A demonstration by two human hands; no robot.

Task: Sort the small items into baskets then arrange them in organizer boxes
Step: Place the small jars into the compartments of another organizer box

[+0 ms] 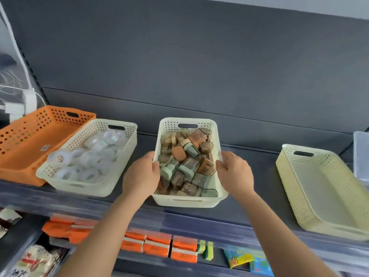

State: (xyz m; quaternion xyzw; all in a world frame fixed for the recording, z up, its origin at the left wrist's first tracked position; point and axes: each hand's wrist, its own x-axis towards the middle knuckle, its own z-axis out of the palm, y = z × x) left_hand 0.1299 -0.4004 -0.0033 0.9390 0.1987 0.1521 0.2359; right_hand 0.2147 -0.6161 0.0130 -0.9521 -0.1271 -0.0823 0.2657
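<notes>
- Cream basket (187, 201): sits on the dark shelf (257, 172), long axis running away from the viewer, near end at the shelf's front edge. Perforated walls, handle slot in the far end.
- Contents: a heap of small jars (184, 165), brownish bodies with green, orange and cream caps, lying at all angles and filling the basket nearly to the rim.
- Left hand (139, 176): on the cream basket's left long wall, fingers (151, 158) clenched round the rim, thumb tip just inside.
- Right hand (236, 172): on the opposite long wall, gripping the rim the same way. Both forearms reach up from below.
- Left of the cream basket, apart from it: a second pale basket (79, 186), angled, holding whitish ring-shaped items (87, 160); detail blurred.
- Further left, touching that second basket: an orange basket (18, 168), a small label on its floor.
- Right of the cream basket, well apart: a pale yellow basket (289, 176), angled, its near end over the shelf's front edge.
- Beyond the yellow basket at the frame edge: part of a clear box (361, 154).
- Below the cream basket, on a lower shelf: a row of orange packets (157, 246), then green-yellow and blue packets to their right; printed bags lower left, blurred.
</notes>
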